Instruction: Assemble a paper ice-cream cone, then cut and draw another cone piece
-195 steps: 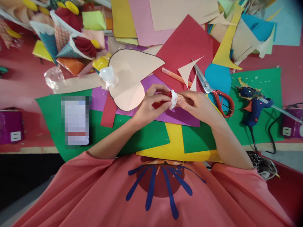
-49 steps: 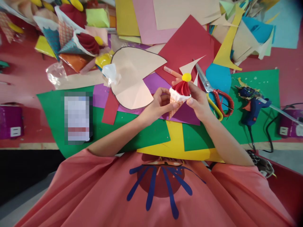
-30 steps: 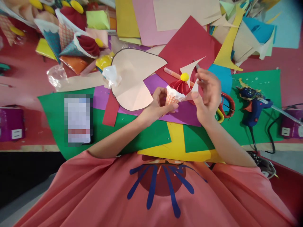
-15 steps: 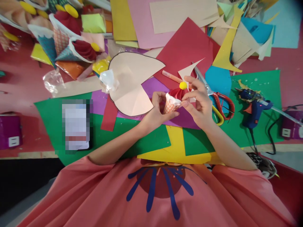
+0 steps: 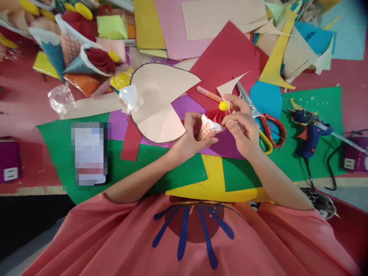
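Across the pinkish-red table (image 5: 17, 99) from me, green sheets (image 5: 60, 142) lie along the near edge, with a red sheet (image 5: 227, 53) farther in. A cream paper cut-out (image 5: 158, 96), dark along its rim and missing a wedge, sits just beside the person's left hand (image 5: 186, 140). Over to the person's right, a blue glue gun (image 5: 312, 138) rests on the green, and scissors (image 5: 250, 102) with red and yellow handles lie next to the right hand (image 5: 245, 132). Between the two hands, above a purple sheet (image 5: 227, 147), is a small waffle-patterned cone (image 5: 205, 130), tilted. The left hand is curled around it, thumb on the near side and fingers behind. The right hand is partly open, thumb and forefinger close together at the white frill (image 5: 211, 123); whether they pinch it, I can't tell. Red folds (image 5: 213, 114) fill the mouth, topped by a yellow ball (image 5: 223, 106) beside the raised right fingers.
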`<state>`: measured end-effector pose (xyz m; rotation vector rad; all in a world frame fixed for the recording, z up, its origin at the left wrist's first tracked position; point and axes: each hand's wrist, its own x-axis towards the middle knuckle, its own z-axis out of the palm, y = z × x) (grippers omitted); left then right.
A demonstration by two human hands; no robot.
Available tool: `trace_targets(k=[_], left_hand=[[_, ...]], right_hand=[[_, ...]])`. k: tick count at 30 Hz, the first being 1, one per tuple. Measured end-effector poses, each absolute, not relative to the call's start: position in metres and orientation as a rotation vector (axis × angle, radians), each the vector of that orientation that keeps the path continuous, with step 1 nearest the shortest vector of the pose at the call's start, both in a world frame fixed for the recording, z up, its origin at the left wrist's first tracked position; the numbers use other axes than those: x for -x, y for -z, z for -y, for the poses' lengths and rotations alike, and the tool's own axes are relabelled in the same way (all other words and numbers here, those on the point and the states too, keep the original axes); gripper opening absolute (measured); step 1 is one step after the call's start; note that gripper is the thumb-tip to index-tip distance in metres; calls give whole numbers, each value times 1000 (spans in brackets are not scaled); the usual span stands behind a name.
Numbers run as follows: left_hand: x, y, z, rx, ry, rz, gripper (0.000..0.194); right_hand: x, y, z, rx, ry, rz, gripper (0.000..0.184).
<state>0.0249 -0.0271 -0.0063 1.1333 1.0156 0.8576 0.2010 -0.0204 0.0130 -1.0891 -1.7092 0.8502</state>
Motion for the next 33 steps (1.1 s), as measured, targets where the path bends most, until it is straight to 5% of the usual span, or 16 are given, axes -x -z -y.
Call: trace_targets(k=[15, 23, 33], left_hand=[[-21, -6, 15, -690, -684, -853, 57], [-22, -1, 20, -996, -903, -941, 48], [-17, 3, 17, -1116, -912, -955, 47]], right_hand=[[-206, -13, 19, 1131, -777, 1700, 6], [-209, -16, 20, 1114, -675, 1738, 23], [-210, -10, 13, 1037, -735, 1852, 8]])
